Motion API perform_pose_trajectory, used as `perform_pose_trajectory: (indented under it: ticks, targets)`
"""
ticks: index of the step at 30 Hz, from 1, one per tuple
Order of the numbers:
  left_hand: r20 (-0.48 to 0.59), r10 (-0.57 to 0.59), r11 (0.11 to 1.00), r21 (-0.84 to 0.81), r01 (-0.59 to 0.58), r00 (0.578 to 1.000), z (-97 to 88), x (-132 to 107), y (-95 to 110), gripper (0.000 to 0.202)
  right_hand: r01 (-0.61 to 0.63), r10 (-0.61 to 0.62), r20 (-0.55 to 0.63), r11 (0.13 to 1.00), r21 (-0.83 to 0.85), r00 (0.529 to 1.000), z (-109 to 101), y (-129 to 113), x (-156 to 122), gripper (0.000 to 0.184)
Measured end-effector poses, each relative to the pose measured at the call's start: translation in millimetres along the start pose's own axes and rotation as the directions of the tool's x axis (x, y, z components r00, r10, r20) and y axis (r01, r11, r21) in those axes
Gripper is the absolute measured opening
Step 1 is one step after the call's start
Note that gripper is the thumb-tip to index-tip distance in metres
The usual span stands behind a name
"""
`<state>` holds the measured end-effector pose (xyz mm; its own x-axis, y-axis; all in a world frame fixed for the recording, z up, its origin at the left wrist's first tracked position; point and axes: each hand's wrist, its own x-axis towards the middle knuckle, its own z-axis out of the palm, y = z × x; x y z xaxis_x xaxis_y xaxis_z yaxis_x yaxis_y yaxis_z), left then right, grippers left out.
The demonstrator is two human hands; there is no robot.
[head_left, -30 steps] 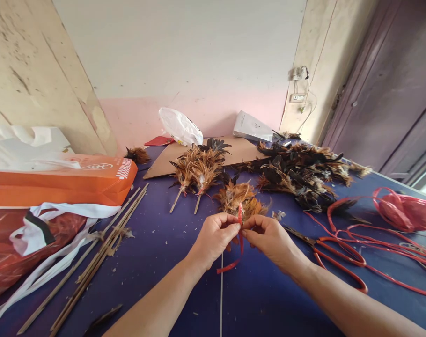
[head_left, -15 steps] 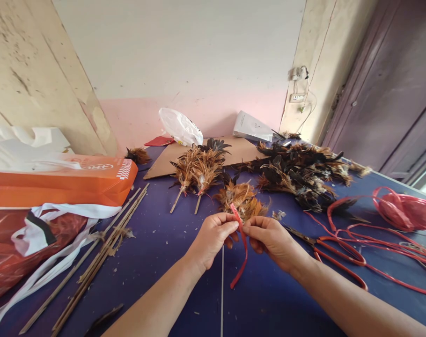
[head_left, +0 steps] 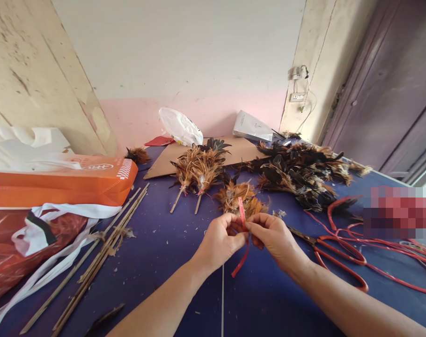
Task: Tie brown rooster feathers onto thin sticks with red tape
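My left hand (head_left: 224, 237) and my right hand (head_left: 271, 234) meet over the front middle of the blue table, both closed in pinches on a red plastic strip (head_left: 241, 209). One end of the strip sticks up above the fingers; the other hangs down below them. Right behind my hands lies a bunch of brown feathers (head_left: 239, 193), its near end partly hidden by my fingers. Farther back, two feather dusters (head_left: 206, 173) with short stick handles rest partly on a cardboard sheet (head_left: 160, 164).
Scissors (head_left: 342, 255) with red handles and a tangle of red plastic string (head_left: 392, 243) lie to the right. Behind them spreads a dark feather pile (head_left: 297, 171). Long thin sticks (head_left: 104, 252) and an orange bag (head_left: 62, 185) are on the left.
My fingers have shifted their grip on the red strip. Its upper end now points up more steeply and slightly to the right, and its hanging end has risen a little.
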<state>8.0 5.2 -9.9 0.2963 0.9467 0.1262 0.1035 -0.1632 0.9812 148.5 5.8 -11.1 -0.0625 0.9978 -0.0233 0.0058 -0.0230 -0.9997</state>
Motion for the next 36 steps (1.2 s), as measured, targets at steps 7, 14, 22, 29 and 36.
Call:
perform_pose_trajectory:
  ticks: [7, 14, 22, 29, 36]
  targets:
    - [-0.052, -0.038, 0.995, 0.093, 0.043, 0.998, 0.8, 0, -1, 0.012, 0.055, -0.059, -0.029, 0.991, -0.119, 0.998, 1, 6, 0, 0.015]
    - [-0.040, -0.080, 0.996, 0.037, 0.082, 0.996, -1.0, 0, -5, 0.018, 0.051, -0.057, -0.035, 0.988, -0.148, 0.998, 1, 4, 0, 0.012]
    - [0.034, -0.050, 0.998, -0.032, 0.051, 0.998, 1.3, -2, 2, 0.022, 0.150, -0.154, 0.011, 0.943, -0.297, 0.988, -3, 13, 4, 0.008]
    - [0.071, -0.024, 0.996, -0.079, 0.030, 0.997, 2.3, 1, -6, 0.027, 0.178, -0.184, 0.018, 0.920, -0.349, 0.983, -3, 17, 6, 0.012]
    - [0.071, 0.029, 0.999, 0.013, -0.030, 0.997, 0.1, -2, 0, 0.029, 0.196, -0.193, 0.043, 0.918, -0.344, 0.980, -4, 15, 6, 0.011]
